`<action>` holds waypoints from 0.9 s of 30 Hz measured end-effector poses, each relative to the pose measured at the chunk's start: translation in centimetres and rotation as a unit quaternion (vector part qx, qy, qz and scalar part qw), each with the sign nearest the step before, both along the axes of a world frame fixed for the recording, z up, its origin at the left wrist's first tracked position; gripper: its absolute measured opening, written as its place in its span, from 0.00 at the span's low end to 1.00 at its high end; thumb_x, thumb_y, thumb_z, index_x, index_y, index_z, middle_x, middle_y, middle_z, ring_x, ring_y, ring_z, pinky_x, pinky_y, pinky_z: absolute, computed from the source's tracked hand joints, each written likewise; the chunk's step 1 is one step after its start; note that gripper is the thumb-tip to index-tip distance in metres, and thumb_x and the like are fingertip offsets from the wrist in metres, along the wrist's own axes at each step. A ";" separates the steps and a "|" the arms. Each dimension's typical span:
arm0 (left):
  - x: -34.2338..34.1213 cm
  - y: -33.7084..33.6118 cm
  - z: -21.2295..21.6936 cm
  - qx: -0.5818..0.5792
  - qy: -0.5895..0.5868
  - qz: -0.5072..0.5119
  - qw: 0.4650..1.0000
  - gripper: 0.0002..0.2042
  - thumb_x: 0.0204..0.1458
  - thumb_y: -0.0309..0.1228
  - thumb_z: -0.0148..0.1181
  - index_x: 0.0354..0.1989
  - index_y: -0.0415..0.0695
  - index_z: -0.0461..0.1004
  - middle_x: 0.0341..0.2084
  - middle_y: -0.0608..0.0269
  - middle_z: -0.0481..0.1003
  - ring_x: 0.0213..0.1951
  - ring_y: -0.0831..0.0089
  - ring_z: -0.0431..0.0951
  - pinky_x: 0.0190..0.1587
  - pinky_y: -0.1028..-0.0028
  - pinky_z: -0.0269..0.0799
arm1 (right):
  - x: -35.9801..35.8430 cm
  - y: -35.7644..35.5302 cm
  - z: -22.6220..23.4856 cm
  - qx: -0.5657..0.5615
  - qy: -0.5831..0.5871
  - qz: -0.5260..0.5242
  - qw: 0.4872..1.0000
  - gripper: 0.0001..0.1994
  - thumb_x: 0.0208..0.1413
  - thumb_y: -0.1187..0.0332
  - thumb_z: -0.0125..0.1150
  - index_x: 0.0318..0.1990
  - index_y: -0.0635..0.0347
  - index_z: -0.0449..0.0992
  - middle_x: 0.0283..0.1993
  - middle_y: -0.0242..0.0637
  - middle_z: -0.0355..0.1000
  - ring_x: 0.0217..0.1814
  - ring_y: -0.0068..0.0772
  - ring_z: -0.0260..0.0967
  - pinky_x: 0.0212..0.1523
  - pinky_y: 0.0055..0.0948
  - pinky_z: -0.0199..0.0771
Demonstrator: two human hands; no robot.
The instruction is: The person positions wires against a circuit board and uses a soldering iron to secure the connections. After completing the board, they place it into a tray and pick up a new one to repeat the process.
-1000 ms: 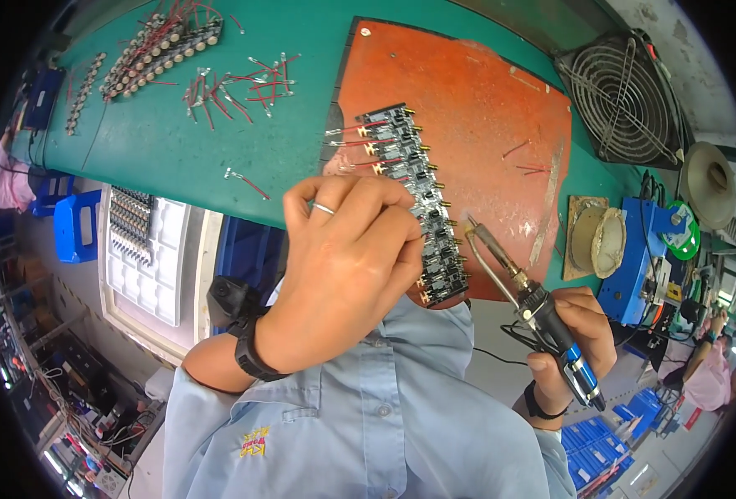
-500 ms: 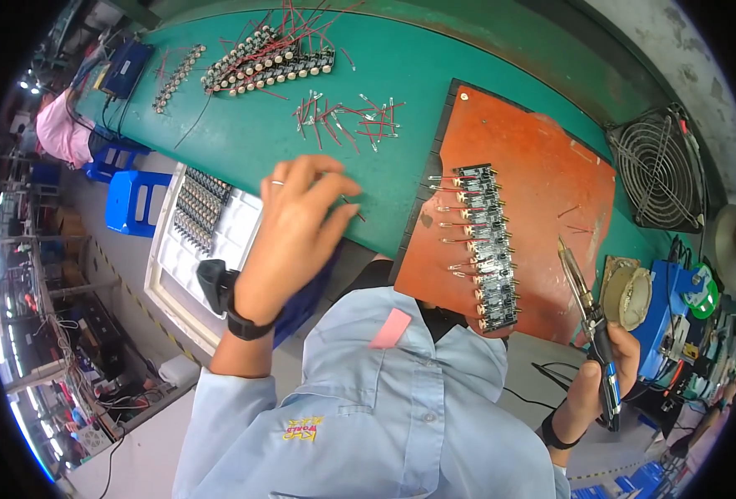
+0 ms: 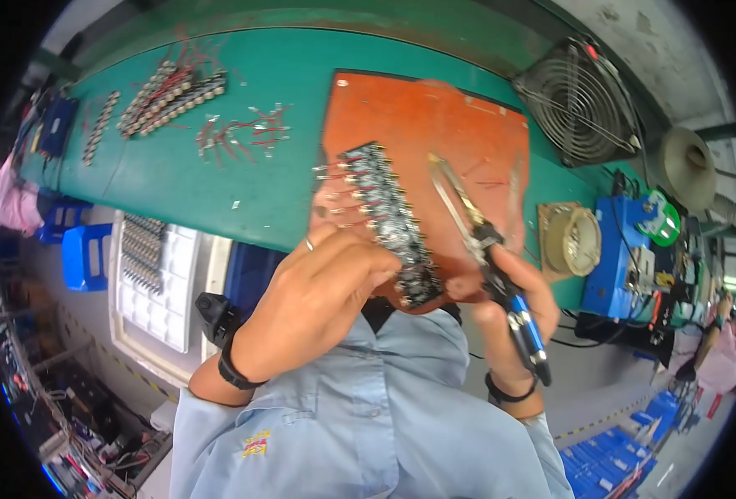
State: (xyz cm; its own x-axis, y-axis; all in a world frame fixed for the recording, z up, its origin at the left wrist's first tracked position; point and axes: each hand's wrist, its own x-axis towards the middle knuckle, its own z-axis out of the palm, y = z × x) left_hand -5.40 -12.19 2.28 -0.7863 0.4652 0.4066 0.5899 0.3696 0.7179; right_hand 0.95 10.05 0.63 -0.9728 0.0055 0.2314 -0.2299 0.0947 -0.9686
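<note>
Your left hand (image 3: 322,295) is curled over the near end of the black circuit board strip (image 3: 389,218), fingers bent down onto it, ring showing on one finger. The strip lies diagonally on the orange work mat (image 3: 434,141), with little red-wired leads sticking out along its left edge. Your right hand (image 3: 509,320) is wrapped tight around the soldering iron (image 3: 484,245), blue-and-black handle in your fist, tip pointing up and away over the mat just right of the strip; can't tell if the tip touches anything. Loose red-leaded parts (image 3: 243,133) sit further left on the green bench (image 3: 176,183), a white parts tray (image 3: 156,279) hangs at its near edge, and a fan (image 3: 580,104) stands at the far right.
</note>
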 end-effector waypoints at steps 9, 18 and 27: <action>1.8 2.2 -1.1 0.014 -0.026 -0.060 0.998 0.11 0.42 0.20 0.66 0.35 0.40 0.76 0.30 0.59 0.75 0.33 0.62 0.74 0.36 0.69 0.68 | -0.3 -1.2 0.0 0.060 -0.024 -0.020 0.998 0.26 0.50 0.81 0.63 0.58 0.71 0.63 0.37 0.42 0.74 0.36 0.25 0.73 0.38 0.24 0.75; 2.5 2.2 -2.1 0.038 0.017 -0.012 0.999 0.10 0.39 0.20 0.69 0.31 0.40 0.77 0.28 0.61 0.75 0.29 0.66 0.73 0.33 0.71 0.66 | 0.5 -1.8 -1.3 -0.053 -0.040 0.013 0.998 0.26 0.54 0.78 0.59 0.60 0.70 0.60 0.37 0.43 0.73 0.37 0.28 0.73 0.39 0.27 0.75; 2.2 2.0 -2.4 0.039 0.007 0.018 0.999 0.09 0.39 0.18 0.67 0.30 0.39 0.76 0.25 0.62 0.74 0.28 0.67 0.73 0.32 0.71 0.64 | 0.8 -1.7 -0.7 -0.075 -0.060 -0.043 0.995 0.26 0.55 0.74 0.58 0.61 0.67 0.58 0.40 0.48 0.74 0.42 0.34 0.75 0.43 0.32 0.76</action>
State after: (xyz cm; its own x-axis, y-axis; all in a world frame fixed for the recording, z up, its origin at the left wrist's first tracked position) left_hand -3.17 -10.23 -0.15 -0.7963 0.4033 0.4509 0.5869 0.3343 0.7374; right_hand 1.74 8.39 -0.04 -0.9879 0.1146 0.1048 -0.1097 -0.0378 -0.9932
